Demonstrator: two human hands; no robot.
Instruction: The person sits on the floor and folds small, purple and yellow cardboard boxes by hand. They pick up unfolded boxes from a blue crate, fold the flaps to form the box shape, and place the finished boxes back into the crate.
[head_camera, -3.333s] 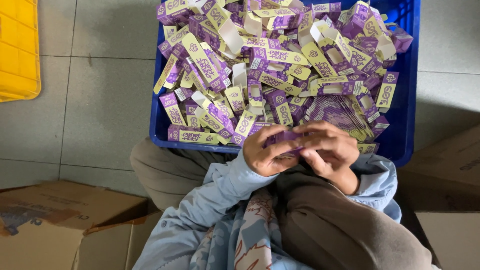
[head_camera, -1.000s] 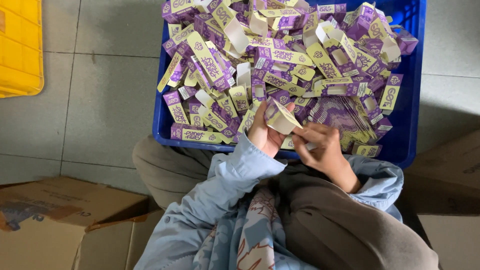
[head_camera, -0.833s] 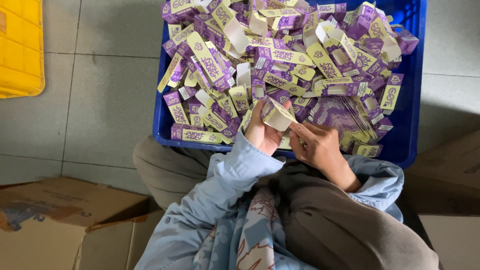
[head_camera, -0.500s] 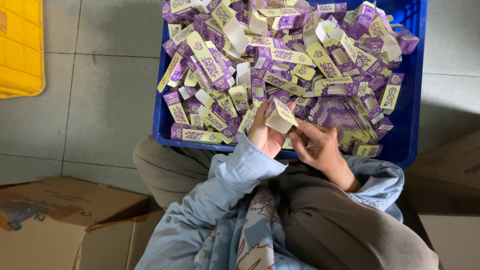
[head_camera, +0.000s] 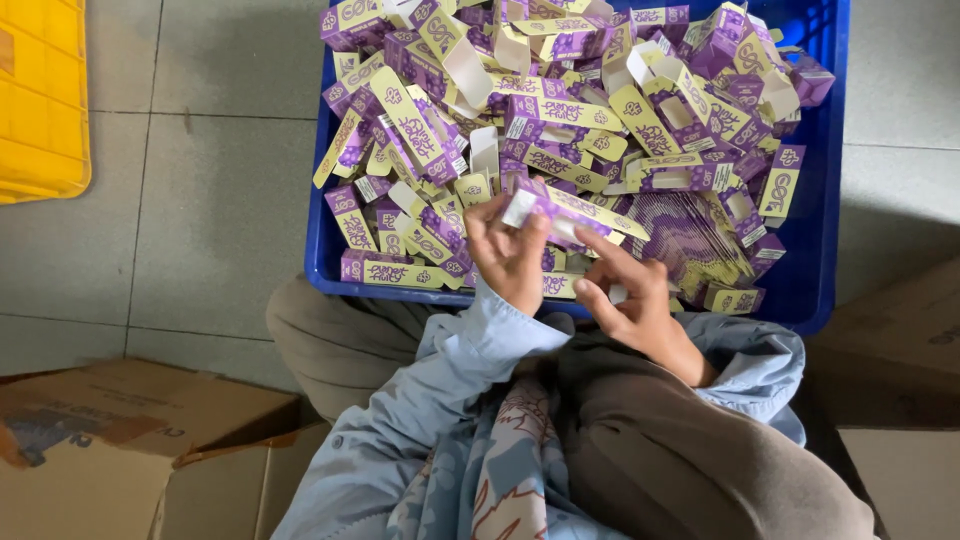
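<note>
My left hand (head_camera: 510, 255) grips a small purple and pale-yellow carton (head_camera: 566, 207) by its left end, holding it over the near edge of a blue crate (head_camera: 320, 245). My right hand (head_camera: 630, 295) is just right of it, fingers spread, its index finger touching the carton's lower side. The crate is heaped with several similar folded cartons (head_camera: 560, 90), and a fanned stack of flat ones (head_camera: 690, 225) lies at its right.
A yellow crate (head_camera: 40, 100) stands at the far left on the grey tiled floor (head_camera: 200, 200). Brown cardboard boxes (head_camera: 120, 450) lie at the lower left, and more cardboard (head_camera: 890, 380) at the right. My knees, in grey trousers, are under the crate's near edge.
The carton has turned from a more upright, open-ended pose to lying lengthwise, pointing right. My right hand has opened and slid slightly down along it.
</note>
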